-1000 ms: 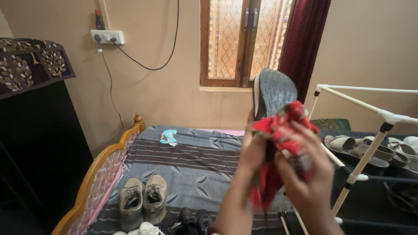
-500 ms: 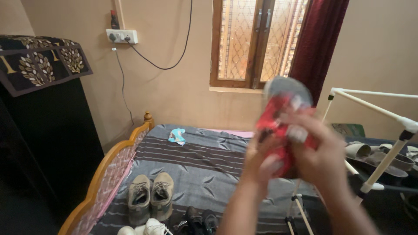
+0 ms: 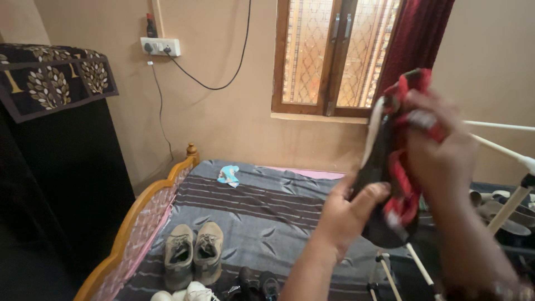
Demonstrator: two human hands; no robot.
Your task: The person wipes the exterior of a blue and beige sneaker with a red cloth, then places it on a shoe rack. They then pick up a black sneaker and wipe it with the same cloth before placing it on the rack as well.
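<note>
I hold a dark shoe [image 3: 374, 161] up in front of me, its pale sole edge turned left. My left hand [image 3: 348, 214] grips the shoe from below at its lower part. My right hand [image 3: 440, 147] presses a red cloth [image 3: 402, 189] against the shoe's side; the cloth drapes down over the shoe and covers most of it. Both hands are raised over the right part of a bed [image 3: 262, 212] with a grey striped cover.
On the bed lie a pair of tan sneakers [image 3: 194, 253], dark shoes [image 3: 256, 285], white shoes [image 3: 184, 292] and a small blue item [image 3: 228, 174]. A white rack [image 3: 501, 167] with sandals stands at right. A black cabinet [image 3: 56, 167] stands left. A window [image 3: 329, 56] and maroon curtain [image 3: 415, 39] are behind.
The shoe has turned from sole-up to edge-on, tilted down to the right. My right hand with the cloth has slid over its side. The view has shifted right.
</note>
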